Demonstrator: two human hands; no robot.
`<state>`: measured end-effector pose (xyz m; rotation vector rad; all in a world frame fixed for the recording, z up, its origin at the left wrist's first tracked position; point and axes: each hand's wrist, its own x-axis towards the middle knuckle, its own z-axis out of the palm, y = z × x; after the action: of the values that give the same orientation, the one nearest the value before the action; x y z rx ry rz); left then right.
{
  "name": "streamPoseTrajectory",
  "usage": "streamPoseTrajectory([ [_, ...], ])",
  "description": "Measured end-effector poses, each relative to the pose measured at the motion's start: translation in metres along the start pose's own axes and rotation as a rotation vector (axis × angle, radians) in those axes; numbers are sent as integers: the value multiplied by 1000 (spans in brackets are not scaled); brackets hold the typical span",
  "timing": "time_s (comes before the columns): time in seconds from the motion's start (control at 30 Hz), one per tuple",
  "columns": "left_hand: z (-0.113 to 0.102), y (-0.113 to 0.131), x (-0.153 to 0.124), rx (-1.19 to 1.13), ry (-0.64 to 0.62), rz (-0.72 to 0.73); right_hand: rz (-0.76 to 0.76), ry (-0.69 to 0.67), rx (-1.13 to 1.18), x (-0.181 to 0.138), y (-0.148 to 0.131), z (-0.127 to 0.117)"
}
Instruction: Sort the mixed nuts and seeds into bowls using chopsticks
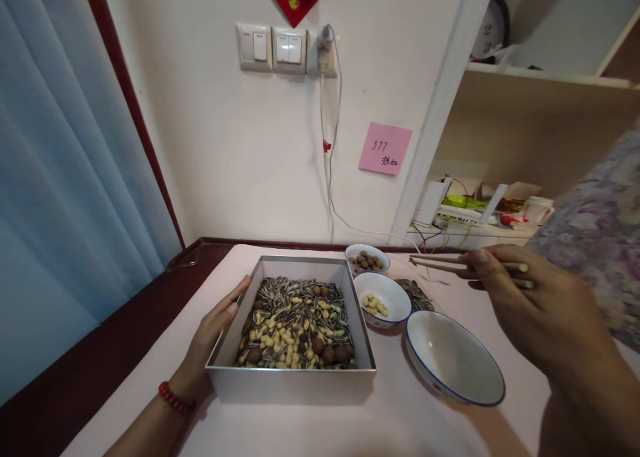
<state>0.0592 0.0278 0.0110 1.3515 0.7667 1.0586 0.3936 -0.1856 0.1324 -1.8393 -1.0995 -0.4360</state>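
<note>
A square metal tray (295, 377) holds mixed sunflower seeds, peanuts and brown nuts. My left hand (210, 337) lies flat against the tray's left wall, fingers stretched out, a red bead bracelet at the wrist. My right hand (530, 303) is closed on a pair of chopsticks (440, 263), raised at the right, tips pointing left above the table. Three white blue-rimmed bowls stand right of the tray: the far bowl (367, 258) holds brown nuts, the middle bowl (383, 298) a few peanuts, the near bowl (455, 363) nothing.
A small heap of sunflower seeds (417, 293) lies on the pale table behind the bowls. A wall with switches, a cable and a pink note stands behind. Shelves with clutter are at the right. A blue curtain hangs at the left.
</note>
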Motion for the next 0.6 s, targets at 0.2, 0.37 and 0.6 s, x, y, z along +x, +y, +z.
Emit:
streamPoseTrajectory([
  [0.2, 0, 0, 0, 12, 12, 11, -55, -11, 160, -7, -8, 8],
  [0.37, -1, -3, -1, -30, -7, 2, -128, -174, 423, -24, -31, 25],
  [0.6, -2, -5, -2, -80, -35, 2, -176, -587, 507, -44, -62, 63],
])
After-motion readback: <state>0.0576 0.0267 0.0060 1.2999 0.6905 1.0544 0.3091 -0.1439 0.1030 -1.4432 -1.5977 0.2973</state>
